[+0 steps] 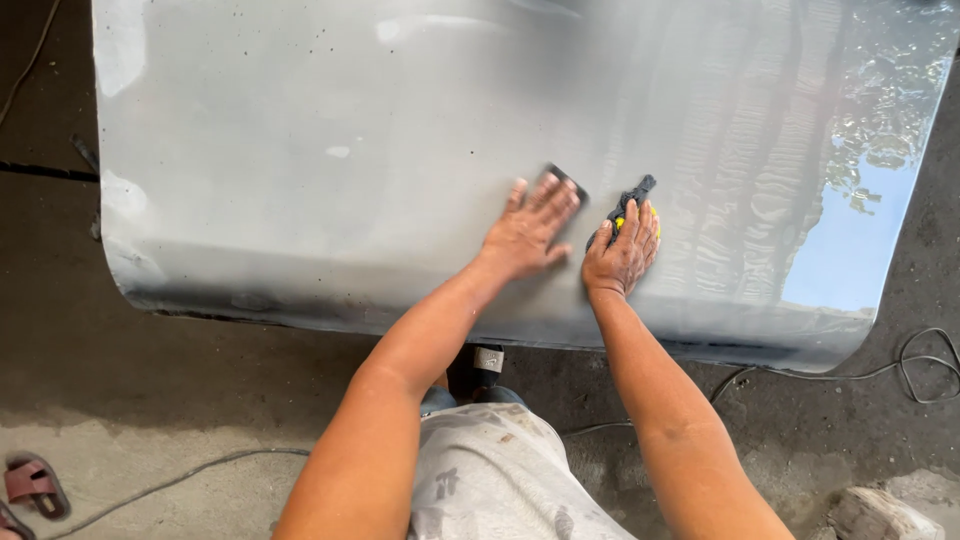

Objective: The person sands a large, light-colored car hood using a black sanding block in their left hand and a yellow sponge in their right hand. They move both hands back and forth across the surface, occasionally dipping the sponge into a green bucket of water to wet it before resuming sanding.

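A large grey metal body panel (330,150) lies in front of me, dull on the left and shiny and reflective on the right. My left hand (528,232) presses flat on it, fingers spread over a small dark sheet of sandpaper (567,181) that peeks out past the fingertips. My right hand (622,252) rests just to the right, closed over a yellow sponge wrapped in a dark abrasive sheet (632,203). The two hands are nearly side by side near the panel's lower middle.
The panel rests over a dirty concrete floor (150,400). A black cable (900,370) loops at the right and another cable (180,480) runs at lower left. A red sandal (35,485) lies at the bottom left and a stone block (880,515) at bottom right.
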